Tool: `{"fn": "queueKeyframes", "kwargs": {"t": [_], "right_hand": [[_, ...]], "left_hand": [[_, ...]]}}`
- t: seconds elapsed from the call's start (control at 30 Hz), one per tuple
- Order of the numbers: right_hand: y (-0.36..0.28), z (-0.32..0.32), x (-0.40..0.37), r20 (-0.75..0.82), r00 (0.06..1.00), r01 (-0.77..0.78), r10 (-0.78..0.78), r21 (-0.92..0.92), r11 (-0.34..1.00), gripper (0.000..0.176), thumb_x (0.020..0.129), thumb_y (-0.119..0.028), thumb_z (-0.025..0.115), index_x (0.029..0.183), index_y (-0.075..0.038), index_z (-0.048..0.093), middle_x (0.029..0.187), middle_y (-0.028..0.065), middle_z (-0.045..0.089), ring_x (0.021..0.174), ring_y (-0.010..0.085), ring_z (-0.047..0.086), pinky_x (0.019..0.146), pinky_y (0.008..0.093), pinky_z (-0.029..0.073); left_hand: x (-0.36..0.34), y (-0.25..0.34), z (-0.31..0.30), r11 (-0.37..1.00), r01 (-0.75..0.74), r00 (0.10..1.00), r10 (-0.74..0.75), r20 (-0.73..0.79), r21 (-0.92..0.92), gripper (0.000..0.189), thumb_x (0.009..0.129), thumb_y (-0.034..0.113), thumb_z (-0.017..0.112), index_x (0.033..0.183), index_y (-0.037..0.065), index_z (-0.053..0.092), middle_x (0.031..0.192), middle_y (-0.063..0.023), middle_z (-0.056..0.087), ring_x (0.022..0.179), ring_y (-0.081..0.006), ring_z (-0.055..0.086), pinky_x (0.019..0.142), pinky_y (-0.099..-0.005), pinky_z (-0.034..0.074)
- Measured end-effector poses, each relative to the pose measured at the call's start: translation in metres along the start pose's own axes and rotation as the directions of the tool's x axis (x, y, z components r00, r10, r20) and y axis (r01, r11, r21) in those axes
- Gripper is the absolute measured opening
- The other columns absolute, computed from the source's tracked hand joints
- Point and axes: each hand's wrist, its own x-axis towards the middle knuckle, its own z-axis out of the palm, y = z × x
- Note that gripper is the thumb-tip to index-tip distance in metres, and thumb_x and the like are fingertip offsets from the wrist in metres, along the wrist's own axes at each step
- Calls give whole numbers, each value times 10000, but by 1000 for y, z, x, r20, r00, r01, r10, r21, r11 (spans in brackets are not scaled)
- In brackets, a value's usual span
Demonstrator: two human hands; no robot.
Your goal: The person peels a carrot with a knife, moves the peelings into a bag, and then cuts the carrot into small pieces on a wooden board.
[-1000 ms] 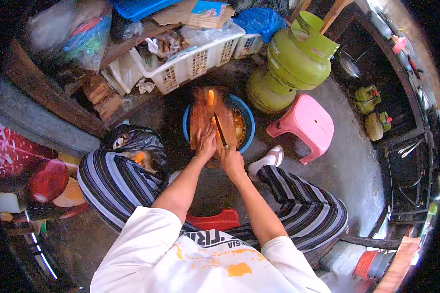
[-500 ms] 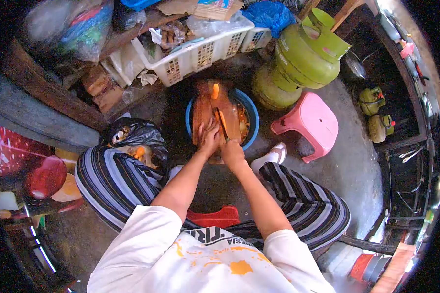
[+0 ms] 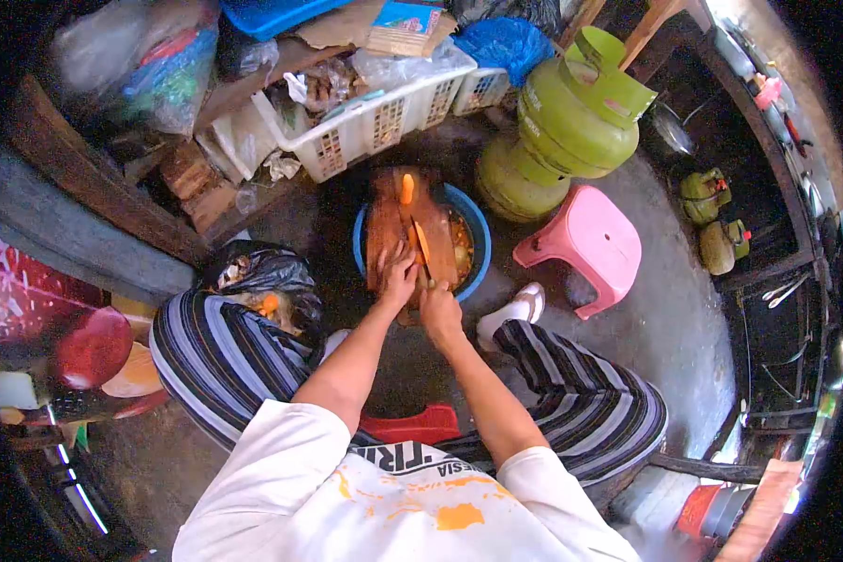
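Note:
A wooden cutting board (image 3: 385,225) lies across a blue basin (image 3: 478,234) on the floor. My left hand (image 3: 398,278) presses an orange carrot piece (image 3: 412,245) down on the board. My right hand (image 3: 439,307) grips a knife (image 3: 423,249) whose blade rests against that piece. Another carrot piece (image 3: 406,188) lies at the board's far end. Chopped orange bits (image 3: 459,245) fill the basin to the right of the board.
Two green gas cylinders (image 3: 571,117) and a pink plastic stool (image 3: 585,244) stand to the right. A white basket (image 3: 375,117) with bags sits on a low shelf behind. A black bag of peelings (image 3: 262,276) lies by my left knee. A red stool (image 3: 412,423) is under me.
The knife blade has shifted slightly along the carrot while my left hand keeps holding it. The view has wobbled a little; nothing else moved.

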Motion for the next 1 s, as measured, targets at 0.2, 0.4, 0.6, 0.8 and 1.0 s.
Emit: {"fn": "queueKeyframes", "kwargs": {"t": [0.2,0.4,0.6,0.8,1.0], "right_hand": [[4,0,3,32,995,-94,90,136,986,390,854,-232,470,1046,99,392,739,303,590,704,444,594,626,490,497],[-2,-18,9,70,997,1,-16,210,978,536,826,-197,498,1300,-61,289,767,307,587,727,462,579,685,510,479],[8,-5,23,-57,996,82,-70,265,961,551,809,-220,513,1311,-120,309,812,301,587,776,471,565,717,506,465],[3,-21,26,-43,999,-8,21,285,958,381,838,-274,478,1138,-41,453,789,310,577,787,468,564,698,514,466],[8,4,23,-30,998,68,-64,201,977,434,884,-338,414,993,75,490,764,313,580,715,450,588,655,506,487]], "left_hand": [[1,2,-5,1000,9,1000,-9,17,14,382,758,63,590,1136,25,555,1195,-109,546,1221,-253,409,1055,-431,194],[1,0,-5,1000,-19,1000,19,9,5,388,755,55,585,1142,33,556,1211,-107,535,1226,-249,404,1056,-440,191],[-1,1,-4,1000,12,1000,-12,-1,-23,370,750,47,586,1120,35,572,1209,-109,537,1221,-241,411,1053,-447,182],[-6,-17,18,778,178,977,-213,13,-603,352,766,50,558,1117,35,574,1208,-128,533,1203,-242,433,1052,-449,177],[-5,-4,0,989,54,998,-52,20,-135,299,778,54,519,1066,41,601,1182,-139,547,1196,-255,435,1054,-454,174]]}}
